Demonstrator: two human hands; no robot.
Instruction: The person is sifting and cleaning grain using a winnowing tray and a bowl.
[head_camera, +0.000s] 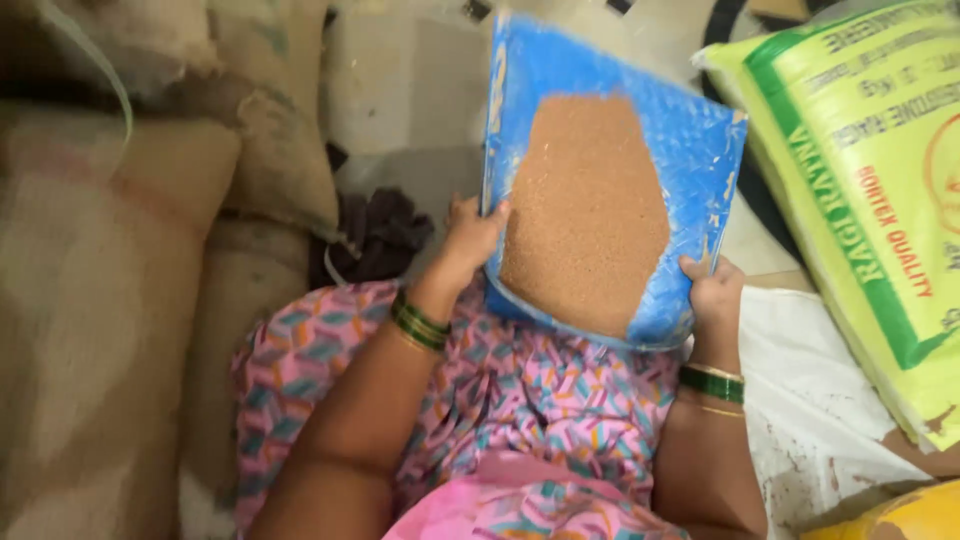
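Seated among sacks, a person holds a blue tray over a lap draped in pink patterned cloth. The left hand grips the tray's edge at nine o'clock, fingers curled shut over the rim; the right hand clasps the near corner at about four o'clock, fingers closed on it likewise. A flat bed of reddish-brown grain covers the tray's middle, its long axis running from six o'clock towards twelve, away from the body. Both hands sit at the near end, roughly equally close. Burlap sacks lie at nine o'clock; a yellow-green printed sack lies at three o'clock.
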